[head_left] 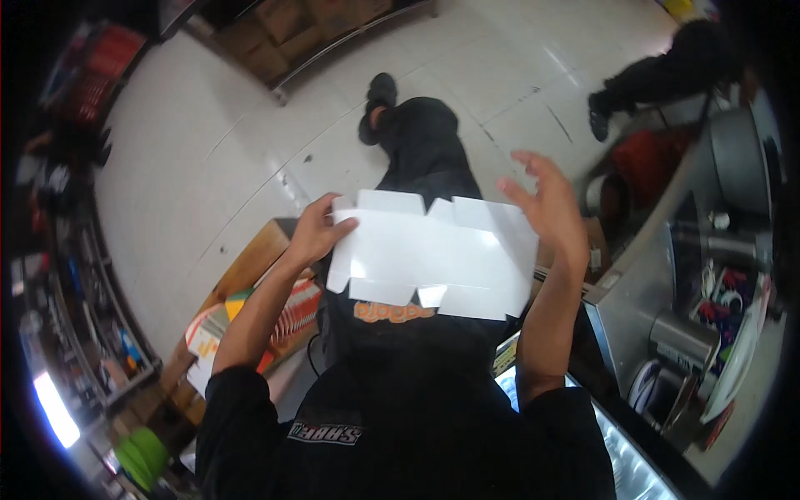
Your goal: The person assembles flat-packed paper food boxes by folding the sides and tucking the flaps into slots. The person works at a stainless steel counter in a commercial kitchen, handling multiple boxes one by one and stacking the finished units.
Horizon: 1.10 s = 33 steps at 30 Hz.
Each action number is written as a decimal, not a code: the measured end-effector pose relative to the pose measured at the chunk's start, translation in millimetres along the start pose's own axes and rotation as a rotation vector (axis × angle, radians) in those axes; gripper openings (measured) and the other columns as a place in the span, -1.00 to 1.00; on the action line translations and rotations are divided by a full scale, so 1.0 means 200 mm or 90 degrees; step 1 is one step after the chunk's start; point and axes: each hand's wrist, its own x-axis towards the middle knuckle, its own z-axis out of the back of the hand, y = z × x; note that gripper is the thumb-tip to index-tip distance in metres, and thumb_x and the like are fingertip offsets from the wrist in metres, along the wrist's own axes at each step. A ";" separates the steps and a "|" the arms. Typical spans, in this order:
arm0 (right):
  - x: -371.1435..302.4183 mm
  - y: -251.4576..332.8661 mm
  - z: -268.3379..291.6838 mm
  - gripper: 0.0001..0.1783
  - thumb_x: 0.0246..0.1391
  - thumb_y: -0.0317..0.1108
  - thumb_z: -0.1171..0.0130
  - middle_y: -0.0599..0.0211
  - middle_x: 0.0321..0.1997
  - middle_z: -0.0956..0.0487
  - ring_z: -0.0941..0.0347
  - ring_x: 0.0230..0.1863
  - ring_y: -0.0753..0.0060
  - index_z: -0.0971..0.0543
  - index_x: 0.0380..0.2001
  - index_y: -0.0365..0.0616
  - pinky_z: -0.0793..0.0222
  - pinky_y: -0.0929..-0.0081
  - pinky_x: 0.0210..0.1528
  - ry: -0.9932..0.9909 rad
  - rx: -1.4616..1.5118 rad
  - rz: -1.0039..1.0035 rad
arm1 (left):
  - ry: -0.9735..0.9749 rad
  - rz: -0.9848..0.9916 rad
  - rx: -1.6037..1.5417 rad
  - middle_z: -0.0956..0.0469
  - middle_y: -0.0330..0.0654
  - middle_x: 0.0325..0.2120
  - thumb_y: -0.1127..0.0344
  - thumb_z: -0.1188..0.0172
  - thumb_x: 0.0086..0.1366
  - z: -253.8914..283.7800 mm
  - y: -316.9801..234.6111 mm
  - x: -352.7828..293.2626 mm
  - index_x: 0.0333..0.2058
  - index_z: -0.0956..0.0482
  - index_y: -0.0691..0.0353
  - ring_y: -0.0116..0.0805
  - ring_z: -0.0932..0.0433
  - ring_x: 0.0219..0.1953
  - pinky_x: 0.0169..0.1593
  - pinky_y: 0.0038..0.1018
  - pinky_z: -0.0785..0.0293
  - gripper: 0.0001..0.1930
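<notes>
Across my lap lies a white cardboard box blank (417, 254), unfolded, with notched flaps along its long edges. My left hand (317, 232) pinches its upper left corner, thumb on the white face and fingers beneath. Just off the blank's upper right corner, my right hand (552, 208) is raised with its fingers apart and holds nothing. Light glares on parts of the glossy white surface. Below the blank, orange lettering shows on my black apron (375, 358).
To my left, a stack of printed red, white and yellow cartons (293, 315) sits by a wooden board (254, 262). A rack with cardboard boxes (287, 21) stands ahead. Another person's leg (642, 79) extends at the far right. A steel counter (637, 271) borders my right side.
</notes>
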 end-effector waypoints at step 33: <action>-0.34 -0.14 0.14 -0.91 -0.10 -0.50 -0.33 0.25 -0.14 -0.61 -0.54 -0.12 0.28 -0.66 -0.44 -0.12 -0.43 0.46 -0.08 -0.033 0.153 0.158 | -0.008 -0.210 0.380 -0.46 0.07 -0.16 0.14 -0.35 0.12 0.06 -0.26 0.12 -0.19 -0.61 0.25 0.01 -0.45 -0.04 0.06 -0.26 -0.38 -0.64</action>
